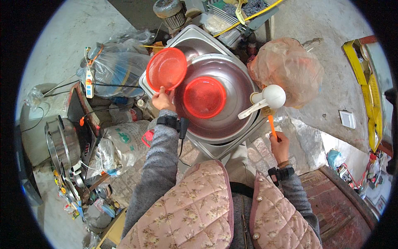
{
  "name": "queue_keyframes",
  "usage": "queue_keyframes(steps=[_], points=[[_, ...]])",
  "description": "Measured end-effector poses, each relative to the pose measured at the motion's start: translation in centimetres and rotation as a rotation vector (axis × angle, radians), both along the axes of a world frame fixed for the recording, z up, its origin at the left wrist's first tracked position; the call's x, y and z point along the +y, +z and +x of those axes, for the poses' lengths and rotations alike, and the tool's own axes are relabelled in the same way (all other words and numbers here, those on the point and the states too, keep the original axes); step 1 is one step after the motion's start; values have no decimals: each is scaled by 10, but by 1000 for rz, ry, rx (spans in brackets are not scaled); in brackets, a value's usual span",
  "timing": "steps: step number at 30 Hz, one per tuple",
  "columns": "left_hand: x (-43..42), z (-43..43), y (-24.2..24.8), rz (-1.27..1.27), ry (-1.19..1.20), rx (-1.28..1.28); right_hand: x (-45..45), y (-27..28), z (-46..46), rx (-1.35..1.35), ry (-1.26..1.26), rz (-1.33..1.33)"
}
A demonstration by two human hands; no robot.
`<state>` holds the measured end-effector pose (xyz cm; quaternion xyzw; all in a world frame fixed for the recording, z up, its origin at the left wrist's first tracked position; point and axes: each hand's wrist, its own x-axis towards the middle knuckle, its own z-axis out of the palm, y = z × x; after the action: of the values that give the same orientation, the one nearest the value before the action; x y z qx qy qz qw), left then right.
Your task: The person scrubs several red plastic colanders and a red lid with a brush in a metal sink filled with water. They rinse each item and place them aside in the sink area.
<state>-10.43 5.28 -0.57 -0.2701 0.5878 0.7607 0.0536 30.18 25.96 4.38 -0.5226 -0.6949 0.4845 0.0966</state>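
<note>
My left hand [163,99] grips the near rim of a red plastic colander [166,69], tilted over the left side of a large metal basin [239,81]. A second red round plastic container [204,97] sits inside the basin. The basin rests on a stainless steel sink [214,153]. My right hand [280,148] is closed around an orange handle [272,126], right of the sink. Brownish bristles seem to show at its far end, partly hidden under a white plastic fixture [273,96] with a lever, which looks like a tap.
A large translucent plastic bag [289,70] bulges at the right. On the left are a power strip [89,83], a filled plastic bag [118,73], a printed sack [127,140] and a steel pot [63,143]. An electric motor [169,12] stands behind the sink.
</note>
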Motion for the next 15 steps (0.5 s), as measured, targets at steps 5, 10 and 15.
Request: queue_keyframes(steps=[5, 10, 15], points=[[-13, -3, 1, 93, -83, -15, -6, 24, -17, 47, 231, 70], [-19, 56, -29, -302, -497, 51, -16, 31, -56, 92, 390, 86], [-19, 78, -60, -1319, -898, 402, -21, 15, -85, 193, 540, 181]])
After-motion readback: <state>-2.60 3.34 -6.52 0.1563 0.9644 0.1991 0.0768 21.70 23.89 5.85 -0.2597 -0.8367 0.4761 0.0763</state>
